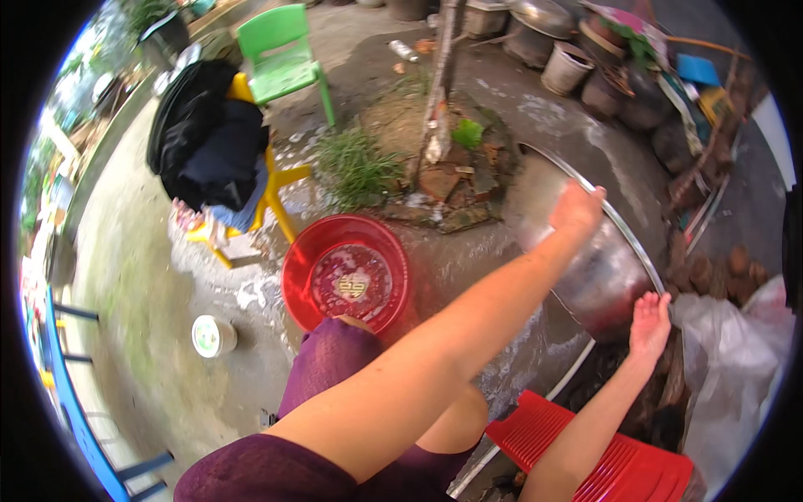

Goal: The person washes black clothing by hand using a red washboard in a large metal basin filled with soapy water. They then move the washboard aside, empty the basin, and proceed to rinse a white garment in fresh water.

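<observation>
A large metal basin (583,276) is tipped on its side at the right, its shiny outer wall towards me and its opening turned away to the right. My left hand (577,208) grips the upper part of its rim. Lower down, my right hand (650,321) has its fingers hooked over the same rim. A red plastic basin (295,263) stands on the wet concrete before my knees, with some sudsy liquid and a gold pattern on its bottom. Below my right forearm lies a red plastic washboard (627,461).
A yellow chair (274,201) bears a heap of dark clothes (210,138); a green plastic chair (279,59) is behind it. A white tub (214,336) sits at left. A thin trunk (444,69) rises from a brick-edged bed. White plastic sheeting (721,357) lies at right.
</observation>
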Tool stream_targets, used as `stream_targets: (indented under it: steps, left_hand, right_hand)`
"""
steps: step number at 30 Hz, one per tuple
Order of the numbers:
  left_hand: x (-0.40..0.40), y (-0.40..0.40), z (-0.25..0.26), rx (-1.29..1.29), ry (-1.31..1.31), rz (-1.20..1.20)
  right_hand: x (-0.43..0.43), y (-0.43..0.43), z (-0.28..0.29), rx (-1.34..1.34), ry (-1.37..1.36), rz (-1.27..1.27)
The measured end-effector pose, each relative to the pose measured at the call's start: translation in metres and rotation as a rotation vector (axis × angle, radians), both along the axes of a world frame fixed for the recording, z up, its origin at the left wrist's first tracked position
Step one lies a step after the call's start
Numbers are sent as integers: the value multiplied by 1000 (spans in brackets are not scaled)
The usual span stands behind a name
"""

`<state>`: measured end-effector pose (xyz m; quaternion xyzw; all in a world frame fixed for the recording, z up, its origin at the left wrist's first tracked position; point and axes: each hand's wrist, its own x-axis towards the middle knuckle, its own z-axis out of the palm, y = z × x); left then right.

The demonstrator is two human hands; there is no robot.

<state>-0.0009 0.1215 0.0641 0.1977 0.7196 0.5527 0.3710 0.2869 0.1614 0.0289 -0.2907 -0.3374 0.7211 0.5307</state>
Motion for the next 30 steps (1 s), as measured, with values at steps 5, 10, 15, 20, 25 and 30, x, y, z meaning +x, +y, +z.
stream_targets:
  steps: [5,10,15,20,25,30]
  left_hand:
    - [-4,-22,24,-25,-58,3]
    - [-5,-18,24,2,-62,2]
    - [3,-5,24,43,-10,8]
    - [-26,9,-18,145,-74,-70]
    - [-29,-48,-11,115,-251,-96]
    - [-26,-111,-42,59,-355,-101]
  right_hand:
    - [6,14,-1,16,-4,50]
    - [11,23,1,10,-67,-12]
    - [17,30,0,27,37,51]
    - [-42,-16,19,19,38,53]
    - [-59,-74,15,-43,-80,-106]
    - [-60,-160,-25,-150,-120,-150]
